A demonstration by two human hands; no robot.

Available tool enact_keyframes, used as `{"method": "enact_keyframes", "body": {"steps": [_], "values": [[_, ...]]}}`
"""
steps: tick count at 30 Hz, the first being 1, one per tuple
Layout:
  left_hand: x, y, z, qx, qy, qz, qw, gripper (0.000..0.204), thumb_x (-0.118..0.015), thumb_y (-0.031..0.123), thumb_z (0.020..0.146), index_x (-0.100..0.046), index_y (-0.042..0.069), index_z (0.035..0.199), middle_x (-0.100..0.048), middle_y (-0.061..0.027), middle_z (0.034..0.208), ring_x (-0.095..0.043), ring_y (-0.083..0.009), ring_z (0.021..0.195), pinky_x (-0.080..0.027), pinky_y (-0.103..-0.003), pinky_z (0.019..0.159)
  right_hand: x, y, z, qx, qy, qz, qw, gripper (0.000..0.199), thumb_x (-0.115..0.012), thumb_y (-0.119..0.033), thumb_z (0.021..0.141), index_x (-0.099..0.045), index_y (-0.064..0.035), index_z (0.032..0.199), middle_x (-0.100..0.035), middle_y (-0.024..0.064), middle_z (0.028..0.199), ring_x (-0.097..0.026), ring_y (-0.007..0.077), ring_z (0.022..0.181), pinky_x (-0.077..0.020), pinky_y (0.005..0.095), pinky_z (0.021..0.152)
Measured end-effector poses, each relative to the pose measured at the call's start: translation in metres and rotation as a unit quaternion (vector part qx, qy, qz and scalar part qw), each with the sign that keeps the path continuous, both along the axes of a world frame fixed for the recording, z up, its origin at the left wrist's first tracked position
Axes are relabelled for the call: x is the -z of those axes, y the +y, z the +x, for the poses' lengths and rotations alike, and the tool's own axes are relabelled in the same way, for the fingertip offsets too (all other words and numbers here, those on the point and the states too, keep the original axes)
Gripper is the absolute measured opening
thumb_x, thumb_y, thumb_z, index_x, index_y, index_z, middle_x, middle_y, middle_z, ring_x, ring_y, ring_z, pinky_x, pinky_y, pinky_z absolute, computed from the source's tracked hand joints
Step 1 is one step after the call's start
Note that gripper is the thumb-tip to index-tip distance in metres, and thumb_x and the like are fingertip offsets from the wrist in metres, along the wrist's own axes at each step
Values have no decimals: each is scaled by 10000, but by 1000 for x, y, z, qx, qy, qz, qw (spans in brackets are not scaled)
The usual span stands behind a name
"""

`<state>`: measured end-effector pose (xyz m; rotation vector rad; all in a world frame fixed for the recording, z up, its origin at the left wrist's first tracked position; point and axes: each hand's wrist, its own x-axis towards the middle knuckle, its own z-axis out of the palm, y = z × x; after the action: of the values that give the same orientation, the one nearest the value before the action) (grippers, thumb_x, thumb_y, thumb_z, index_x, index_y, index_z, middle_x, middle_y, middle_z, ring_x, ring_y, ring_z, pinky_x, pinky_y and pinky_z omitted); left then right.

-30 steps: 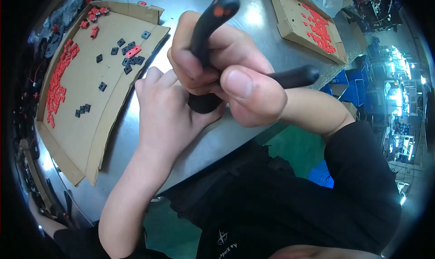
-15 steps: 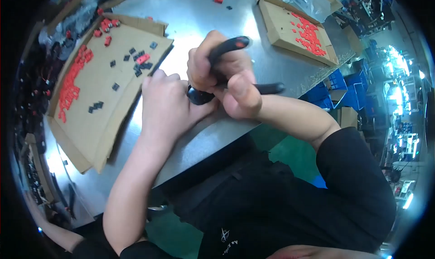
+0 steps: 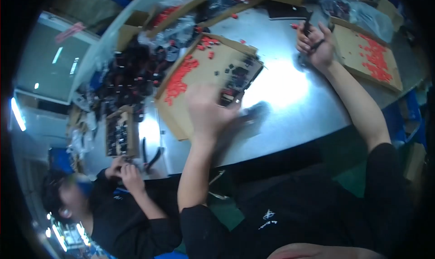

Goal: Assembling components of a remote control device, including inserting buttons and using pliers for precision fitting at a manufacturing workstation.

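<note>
Grey metal table (image 3: 290, 91) fills the middle of the view, with cardboard trays on it. At about one o'clock the right hand (image 3: 313, 43) is far out on the table, fingers closed around a thin black tool (image 3: 307, 24); the long axis of the tool runs almost straight away from the person, toward twelve o'clock. The left hand (image 3: 206, 111) is blurred at about ten o'clock, at the near edge of the open cardboard tray (image 3: 181, 123) with red and black small parts (image 3: 179, 77). I cannot tell if its fingers are closed or apart. The left hand is the nearer one to this tray.

One second ago both hands were joined together close to the body, around a black handle. Now they are well apart.

A co-worker (image 3: 122, 173) sits at eight o'clock.
</note>
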<state>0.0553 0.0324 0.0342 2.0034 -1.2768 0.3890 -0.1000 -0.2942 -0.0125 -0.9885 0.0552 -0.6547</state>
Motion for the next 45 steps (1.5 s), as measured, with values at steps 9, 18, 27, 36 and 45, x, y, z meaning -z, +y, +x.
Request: {"method": "enact_keyframes", "body": {"steps": [9, 18, 27, 36, 45], "values": [[-2, 46, 41, -62, 208, -60, 974, 229, -673, 243, 1004, -675, 37, 904, -638, 2, 705, -558, -83, 611, -426, -276, 566, 1, 21, 10, -72, 26, -30, 997, 552, -472, -632, 977, -547, -97, 1092, -408, -44, 731, -411, 54, 588, -336, 219, 572], [-4, 42, 38, -101, 123, 70, 985, 266, -698, 220, 976, -695, -32, 890, -655, -110, 691, -613, -157, 629, -468, -303, 603, 8, 22, 18, -68, 50, 96, 992, 566, -469, -593, 994, -540, -59, 1167, -410, -28, 740, -421, 65, 578, -329, 232, 546], [-10, 34, 267, -218, -187, 119, 950, 176, -635, 165, 930, -739, 26, 963, -733, -176, 900, -710, -369, 866, -562, -460, 791, 2, 27, 31, -64, 85, 128, 986, 599, -475, -578, 995, -525, -29, 1228, -449, -2, 744, -453, 93, 617, -359, 238, 559], [-2, 86, 389, -448, -7, 284, 848, 573, -603, 476, 894, -657, 132, 1349, -684, -211, 1304, -647, -416, 1206, -476, -522, 1059, 0, 25, 34, -111, 84, 150, 979, 584, -451, -562, 1006, -533, -19, 1205, -479, 8, 706, -452, 108, 589, -381, 257, 570], [0, 52, 384, -342, 32, 289, 894, 859, -623, 727, 850, -649, 8, 1318, -677, -254, 1293, -643, -404, 1223, -468, -492, 1061, 2, 16, 35, -108, 87, 144, 980, 590, -450, -559, 999, -534, -14, 1209, -488, 5, 708, -480, 106, 612, -397, 253, 580]]}}
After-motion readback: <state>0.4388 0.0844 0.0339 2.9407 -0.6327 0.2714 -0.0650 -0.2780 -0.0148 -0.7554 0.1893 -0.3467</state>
